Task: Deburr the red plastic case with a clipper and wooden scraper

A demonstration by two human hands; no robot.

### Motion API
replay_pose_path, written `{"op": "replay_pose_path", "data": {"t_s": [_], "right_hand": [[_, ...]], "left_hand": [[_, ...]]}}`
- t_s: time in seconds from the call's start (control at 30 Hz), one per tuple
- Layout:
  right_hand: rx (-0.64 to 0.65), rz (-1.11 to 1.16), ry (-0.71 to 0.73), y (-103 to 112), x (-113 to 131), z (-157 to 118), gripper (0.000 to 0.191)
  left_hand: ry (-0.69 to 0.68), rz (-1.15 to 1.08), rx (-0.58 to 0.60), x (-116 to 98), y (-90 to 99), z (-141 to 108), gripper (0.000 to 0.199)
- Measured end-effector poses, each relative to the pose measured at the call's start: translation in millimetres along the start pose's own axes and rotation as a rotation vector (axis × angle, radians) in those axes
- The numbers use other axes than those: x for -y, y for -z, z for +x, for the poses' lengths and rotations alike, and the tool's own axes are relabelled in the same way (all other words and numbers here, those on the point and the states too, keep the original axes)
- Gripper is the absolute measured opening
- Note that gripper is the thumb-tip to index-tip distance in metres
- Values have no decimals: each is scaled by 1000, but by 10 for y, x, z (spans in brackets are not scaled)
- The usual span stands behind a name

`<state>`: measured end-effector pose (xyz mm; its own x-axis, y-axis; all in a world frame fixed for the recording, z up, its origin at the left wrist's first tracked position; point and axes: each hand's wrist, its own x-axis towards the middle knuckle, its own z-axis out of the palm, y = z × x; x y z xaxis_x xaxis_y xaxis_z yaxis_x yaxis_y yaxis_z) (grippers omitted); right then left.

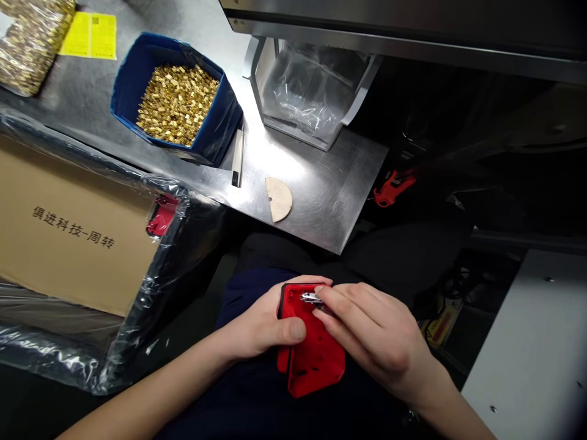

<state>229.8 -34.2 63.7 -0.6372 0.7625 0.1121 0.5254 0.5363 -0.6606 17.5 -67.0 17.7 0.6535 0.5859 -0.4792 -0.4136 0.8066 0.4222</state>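
Red plastic case [321, 360] sits above the person's lap [252, 391], gripped by the left hand [263, 324]. The right hand [380, 330] pinches a small shiny metal piece [310, 298] over it. Farther off, a metal table [328, 183] holds a blue bin [222, 125] of gold bits [178, 104].

Across the flat brown cardboard sheet [68, 244], in black print running on a slant, stands "俱进科技-周转". The bright yellow rectangular paper label [103, 38] carries a dark square that looks like a QR code, with lines of print too small to read. On the dark, red-banded yellow label [444, 327], the wording cannot be made out. The grey metal shelf edge [321, 43] bears tiny illegible marks.
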Motion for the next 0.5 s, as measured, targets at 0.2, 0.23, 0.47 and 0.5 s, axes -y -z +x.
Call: {"op": "replay_pose_path", "data": {"t_s": [0.2,0.23,0.47,0.5], "right_hand": [[29,-53,94,6,-24,55,30],[37,-51,98,3,-30,56,31],[47,-35,104,-14,-59,48,34],[52,-32,103,-15,-58,50,34]], "left_hand": [[-11,-16,71,-5,2,19,86],[-18,-14,80,-13,-2,25,85],[-10,9,140,-66,-11,56,81],[-14,16,141,-69,-9,57,80]]}}
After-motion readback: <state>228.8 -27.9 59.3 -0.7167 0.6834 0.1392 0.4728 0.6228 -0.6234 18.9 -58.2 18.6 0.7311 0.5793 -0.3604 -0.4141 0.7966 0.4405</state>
